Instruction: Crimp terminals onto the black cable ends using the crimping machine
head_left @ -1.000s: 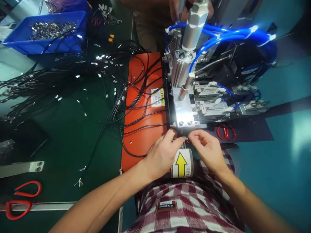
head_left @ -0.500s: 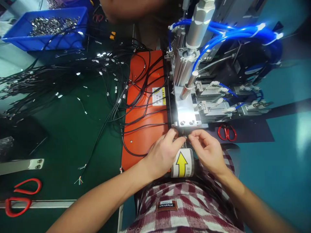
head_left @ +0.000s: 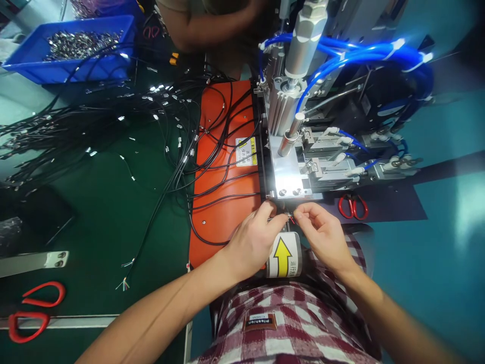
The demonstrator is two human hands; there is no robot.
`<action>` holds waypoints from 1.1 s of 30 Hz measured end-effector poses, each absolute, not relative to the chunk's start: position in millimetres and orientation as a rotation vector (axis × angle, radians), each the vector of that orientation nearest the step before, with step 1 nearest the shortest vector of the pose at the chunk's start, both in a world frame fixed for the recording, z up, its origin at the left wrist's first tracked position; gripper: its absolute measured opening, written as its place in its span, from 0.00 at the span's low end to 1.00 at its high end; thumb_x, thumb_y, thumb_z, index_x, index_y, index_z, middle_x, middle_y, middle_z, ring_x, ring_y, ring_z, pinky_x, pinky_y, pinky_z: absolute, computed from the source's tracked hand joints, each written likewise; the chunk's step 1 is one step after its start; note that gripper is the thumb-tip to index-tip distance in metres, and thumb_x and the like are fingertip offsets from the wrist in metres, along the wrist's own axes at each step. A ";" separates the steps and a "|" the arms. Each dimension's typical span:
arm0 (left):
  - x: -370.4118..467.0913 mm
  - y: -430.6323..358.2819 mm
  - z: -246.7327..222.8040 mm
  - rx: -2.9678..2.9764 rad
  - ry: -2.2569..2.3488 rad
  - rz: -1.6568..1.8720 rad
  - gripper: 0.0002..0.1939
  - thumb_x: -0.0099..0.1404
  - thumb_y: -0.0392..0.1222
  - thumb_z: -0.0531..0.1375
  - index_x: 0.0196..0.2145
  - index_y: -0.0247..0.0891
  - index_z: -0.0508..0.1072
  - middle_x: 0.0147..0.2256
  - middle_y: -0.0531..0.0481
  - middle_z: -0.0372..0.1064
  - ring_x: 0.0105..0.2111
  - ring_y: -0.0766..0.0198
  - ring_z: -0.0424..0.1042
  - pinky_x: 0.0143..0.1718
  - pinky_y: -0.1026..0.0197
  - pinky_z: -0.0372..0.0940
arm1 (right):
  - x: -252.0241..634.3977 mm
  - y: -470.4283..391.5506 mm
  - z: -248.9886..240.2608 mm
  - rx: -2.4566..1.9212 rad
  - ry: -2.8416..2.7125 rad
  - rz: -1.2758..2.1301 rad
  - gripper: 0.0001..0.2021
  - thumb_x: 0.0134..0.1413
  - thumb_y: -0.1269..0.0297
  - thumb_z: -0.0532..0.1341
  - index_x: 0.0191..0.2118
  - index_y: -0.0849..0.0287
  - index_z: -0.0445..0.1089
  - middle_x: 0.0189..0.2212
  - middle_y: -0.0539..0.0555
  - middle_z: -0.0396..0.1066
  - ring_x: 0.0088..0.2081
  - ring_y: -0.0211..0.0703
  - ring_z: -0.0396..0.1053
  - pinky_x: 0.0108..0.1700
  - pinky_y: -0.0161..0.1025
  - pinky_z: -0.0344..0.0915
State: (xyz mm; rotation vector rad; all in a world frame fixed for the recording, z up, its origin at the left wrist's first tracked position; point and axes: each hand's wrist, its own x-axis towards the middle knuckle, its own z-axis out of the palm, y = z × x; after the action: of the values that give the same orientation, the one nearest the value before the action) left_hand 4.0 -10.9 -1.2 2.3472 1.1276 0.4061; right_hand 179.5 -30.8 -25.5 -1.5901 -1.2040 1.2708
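Observation:
Both my hands meet at the front end of the metal press machine [head_left: 290, 172]. My left hand [head_left: 255, 240] is closed, its thumb and forefinger pinching the end of a black cable whose thin wires [head_left: 291, 218] show between the hands, a red one among them. My right hand [head_left: 324, 235] faces it from the other side, thumb and fingertips pinched together on these fine wires. Just below the fingertips is a white label with a yellow arrow [head_left: 282, 257]. The exact grip points are small and partly hidden by the fingers.
Black cables run over the orange plate [head_left: 227, 222] and across the green table [head_left: 94, 217]. A blue bin [head_left: 91, 73] holds small metal parts. Red-handled scissors [head_left: 28, 323] lie at left, red-handled snips [head_left: 353, 207] at right. Another person's arm [head_left: 220, 30] is across the machine.
The view has shifted slightly. A red wire end now shows between my fingertips, and the other person's arm has drawn back. My hands stay in nearly the same place.

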 end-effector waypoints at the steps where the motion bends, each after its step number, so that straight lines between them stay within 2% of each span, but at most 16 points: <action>1: 3.8 -11.1 -1.2 2.343 1.124 0.413 0.16 0.69 0.34 0.47 0.46 0.32 0.72 0.39 0.41 0.61 0.36 0.57 0.69 0.35 0.56 0.71 | 179.2 -30.3 -25.3 -1.587 -1.200 1.273 0.08 0.59 0.60 0.58 0.32 0.57 0.66 0.26 0.50 0.63 0.29 0.40 0.61 0.26 0.35 0.56; 13: 3.8 -11.3 -0.4 2.305 1.120 0.388 0.16 0.69 0.34 0.47 0.48 0.32 0.71 0.40 0.41 0.61 0.38 0.57 0.70 0.38 0.56 0.71 | 181.6 -32.3 -30.9 -1.619 -1.198 1.254 0.07 0.59 0.60 0.58 0.33 0.57 0.66 0.28 0.51 0.64 0.31 0.40 0.61 0.29 0.35 0.56; 18: 4.8 -10.9 1.4 2.317 1.142 0.357 0.15 0.68 0.33 0.49 0.47 0.31 0.72 0.40 0.41 0.62 0.38 0.56 0.69 0.38 0.55 0.71 | 188.3 -29.9 -30.7 -1.717 -1.252 1.305 0.10 0.59 0.57 0.57 0.33 0.58 0.67 0.26 0.50 0.65 0.29 0.41 0.62 0.31 0.37 0.58; 22: 5.2 -10.8 0.0 2.326 1.138 0.374 0.16 0.67 0.31 0.49 0.48 0.32 0.71 0.40 0.41 0.62 0.37 0.58 0.69 0.37 0.56 0.71 | 189.1 -27.4 -20.7 -1.815 -1.389 1.150 0.11 0.59 0.56 0.57 0.36 0.57 0.70 0.25 0.49 0.67 0.27 0.40 0.62 0.30 0.37 0.58; 26: 4.8 -10.1 -1.7 2.312 1.147 0.385 0.16 0.67 0.30 0.48 0.47 0.31 0.71 0.40 0.41 0.62 0.36 0.59 0.68 0.37 0.57 0.70 | 177.4 -25.0 -13.0 -1.816 -1.466 0.988 0.09 0.56 0.57 0.60 0.33 0.56 0.70 0.20 0.46 0.61 0.22 0.37 0.57 0.26 0.35 0.54; 29: 4.5 -9.4 -1.9 2.303 1.149 0.388 0.16 0.67 0.30 0.48 0.48 0.33 0.71 0.40 0.41 0.62 0.36 0.60 0.68 0.37 0.58 0.70 | 170.7 -23.3 -14.2 -1.815 -1.426 0.978 0.08 0.55 0.60 0.60 0.28 0.57 0.68 0.18 0.44 0.57 0.20 0.35 0.55 0.24 0.34 0.52; 33: 4.6 -9.8 -1.2 2.309 1.146 0.386 0.16 0.67 0.30 0.48 0.48 0.33 0.71 0.40 0.41 0.62 0.36 0.60 0.68 0.36 0.58 0.70 | 169.2 -24.3 -21.7 -1.702 -1.349 0.993 0.08 0.54 0.63 0.60 0.26 0.57 0.65 0.18 0.43 0.54 0.21 0.34 0.53 0.24 0.33 0.52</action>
State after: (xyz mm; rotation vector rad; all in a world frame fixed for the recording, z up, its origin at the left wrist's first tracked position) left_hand 4.6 -9.8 -1.2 2.3094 1.1461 0.3856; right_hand 169.2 -24.3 -21.7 -1.7022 -1.3488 0.9926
